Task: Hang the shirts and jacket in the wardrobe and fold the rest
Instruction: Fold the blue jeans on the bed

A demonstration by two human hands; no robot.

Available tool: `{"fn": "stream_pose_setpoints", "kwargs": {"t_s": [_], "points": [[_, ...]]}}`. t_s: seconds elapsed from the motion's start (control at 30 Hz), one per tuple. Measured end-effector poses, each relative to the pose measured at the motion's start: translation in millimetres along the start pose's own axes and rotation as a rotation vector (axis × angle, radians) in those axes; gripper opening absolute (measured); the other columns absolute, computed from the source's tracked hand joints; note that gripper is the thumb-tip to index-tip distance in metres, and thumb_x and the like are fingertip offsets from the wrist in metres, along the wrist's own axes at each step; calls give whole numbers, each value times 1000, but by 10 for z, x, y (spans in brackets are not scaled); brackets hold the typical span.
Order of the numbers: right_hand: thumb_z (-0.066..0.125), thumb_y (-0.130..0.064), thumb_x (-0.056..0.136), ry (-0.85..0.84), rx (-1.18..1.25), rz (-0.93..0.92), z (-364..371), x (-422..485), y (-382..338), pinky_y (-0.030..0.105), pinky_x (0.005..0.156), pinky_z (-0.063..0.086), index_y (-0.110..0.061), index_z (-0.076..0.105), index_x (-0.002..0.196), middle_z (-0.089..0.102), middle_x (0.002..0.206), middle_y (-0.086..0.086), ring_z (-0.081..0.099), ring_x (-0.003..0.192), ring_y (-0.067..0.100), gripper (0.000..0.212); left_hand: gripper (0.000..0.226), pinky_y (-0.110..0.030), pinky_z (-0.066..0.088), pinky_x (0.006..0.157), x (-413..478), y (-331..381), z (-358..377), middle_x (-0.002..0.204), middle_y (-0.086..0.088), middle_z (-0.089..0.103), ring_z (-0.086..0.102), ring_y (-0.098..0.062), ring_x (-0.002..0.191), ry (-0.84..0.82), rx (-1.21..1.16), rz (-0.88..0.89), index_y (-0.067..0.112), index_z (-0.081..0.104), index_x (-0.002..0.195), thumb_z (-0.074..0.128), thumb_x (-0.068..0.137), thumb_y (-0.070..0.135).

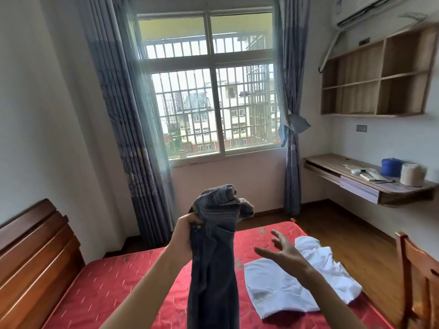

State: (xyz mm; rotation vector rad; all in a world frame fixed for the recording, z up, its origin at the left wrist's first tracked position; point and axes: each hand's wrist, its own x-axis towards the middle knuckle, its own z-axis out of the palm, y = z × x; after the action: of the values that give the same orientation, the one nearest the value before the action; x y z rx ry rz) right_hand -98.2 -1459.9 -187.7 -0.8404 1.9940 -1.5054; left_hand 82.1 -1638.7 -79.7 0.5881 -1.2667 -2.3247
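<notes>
Dark grey denim trousers (213, 269) held up over a bed with a red quilted mattress (114, 288).

The left hand (184, 236) grips the trousers in a fist near the waistband, whose top flops over above the fingers while the legs hang down out of view. The right hand (282, 251) holds nothing, its fingers spread and loose just beside the trousers, above a crumpled white cloth garment (266, 293) lying flat on the mattress. A brown wooden headboard (31, 248) stands at the left. At the right, a wall-mounted wooden counter (332, 162) carries a blue cylindrical container (390, 167) and a beige one (412, 174).
</notes>
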Motion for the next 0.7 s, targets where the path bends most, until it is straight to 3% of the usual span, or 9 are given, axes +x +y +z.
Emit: {"fn": "stream_pose_setpoints", "kwargs": {"t_s": [0.07, 0.13, 0.23, 0.3, 0.37, 0.47, 0.53, 0.6, 0.7], "points": [[81, -76, 43, -67, 27, 1, 125, 50, -103, 39, 113, 35, -20, 12, 157, 25, 160, 10, 26, 147, 29, 145, 35, -30, 59, 61, -76, 81, -18, 71, -14, 69, 68, -27, 62, -13, -42, 29, 0, 71, 71, 38, 79, 5], [84, -77, 36, -107, 73, 29, 278, 120, -93, 43, 118, 29, -24, 3, 158, 14, 164, 13, 21, 150, 30, 156, 33, -32, 60, 65, -169, 158, -47, 74, -14, 71, 69, -28, 65, -29, -56, 88, 0, 72, 74, 40, 82, 7], [95, -46, 52, -193, 162, 55, 556, 167, -20, 34, 105, 47, -23, 21, 153, 41, 154, 9, 50, 134, 18, 127, 31, -36, 59, 75, -303, 262, -140, 85, -17, 72, 70, -30, 74, -8, -61, 166, -2, 73, 84, 46, 77, 12], [91, -30, 59, -264, 273, 52, 775, 153, -19, 29, 89, 53, -23, 31, 145, 66, 128, 4, 66, 110, 11, 105, 34, -39, 57, 83, -371, 331, -235, 91, -18, 72, 70, -32, 80, 32, -78, 209, -3, 70, 94, 46, 77, 13], [93, -37, 60, -277, 329, 106, 967, 165, -24, 43, 99, 48, -29, 17, 154, 73, 111, -2, 64, 113, 18, 121, 37, -41, 54, 90, -445, 409, -348, 99, -20, 68, 67, -34, 85, 76, -95, 248, -2, 67, 103, 47, 76, 14], [91, -61, 50, -271, 198, 120, 1187, 171, -65, 41, 95, 50, -36, 38, 147, 64, 124, 5, 59, 115, 22, 113, 37, -44, 52, 93, -570, 496, -520, 104, -20, 67, 67, -35, 89, 114, -92, 281, -1, 68, 103, 50, 77, 18], [89, -52, 60, -338, 117, 81, 1324, 112, -123, 28, 83, 49, -32, 58, 130, 56, 134, 10, 57, 112, 17, 79, 37, -40, 58, 86, -679, 542, -582, 98, -20, 72, 70, -34, 87, 103, -75, 306, -2, 73, 95, 51, 76, 21], [85, -33, 73, -369, 96, 14, 1460, 76, -177, 28, 84, 52, -29, 63, 123, 57, 134, 7, 55, 121, 24, 55, 35, -34, 61, 70, -782, 598, -615, 89, -17, 75, 73, -31, 79, 88, -55, 344, 0, 77, 83, 52, 73, 23], [88, -19, 72, -372, 137, -91, 1640, 105, -322, 26, 90, 51, -35, 39, 147, 37, 143, -8, 43, 133, 23, 91, 37, -28, 59, 59, -939, 683, -670, 78, -14, 75, 73, -25, 70, 71, -44, 414, 4, 79, 70, 47, 75, 23]]}}
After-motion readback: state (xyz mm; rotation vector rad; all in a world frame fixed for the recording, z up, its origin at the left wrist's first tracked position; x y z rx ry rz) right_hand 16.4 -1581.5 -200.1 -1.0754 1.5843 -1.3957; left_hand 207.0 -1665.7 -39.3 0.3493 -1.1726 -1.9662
